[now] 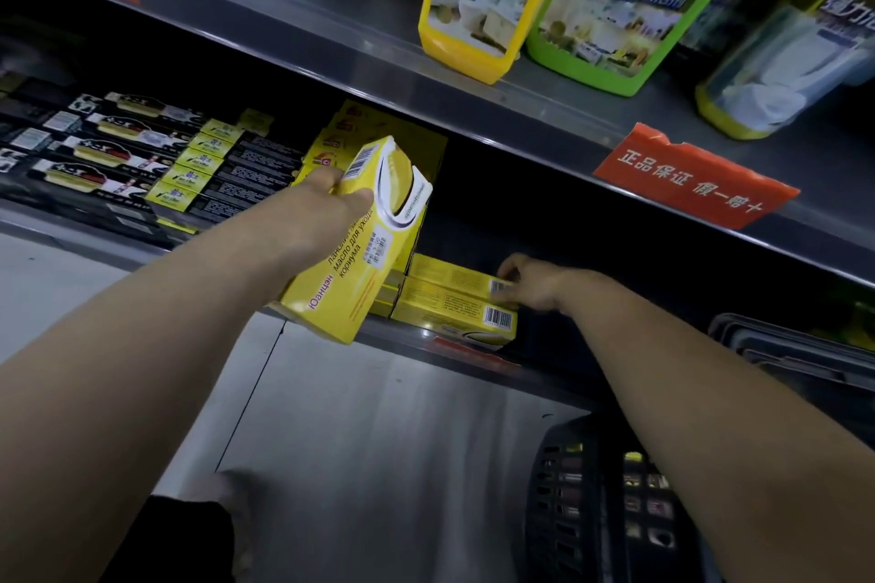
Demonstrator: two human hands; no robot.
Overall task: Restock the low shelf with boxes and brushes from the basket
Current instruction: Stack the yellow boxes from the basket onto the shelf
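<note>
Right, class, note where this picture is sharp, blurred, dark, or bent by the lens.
Head view: print on the yellow box in the left hand reads sharp; the right hand at the stacked boxes is slightly blurred; the back of the low shelf lies in deep shadow, the floor bright; the upper shelf edge bows slightly, wide-angle distortion.

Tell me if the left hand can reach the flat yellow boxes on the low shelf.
Probably not yet: the left hand is full, gripping a yellow carton, and the right hand grips those flat boxes.
</note>
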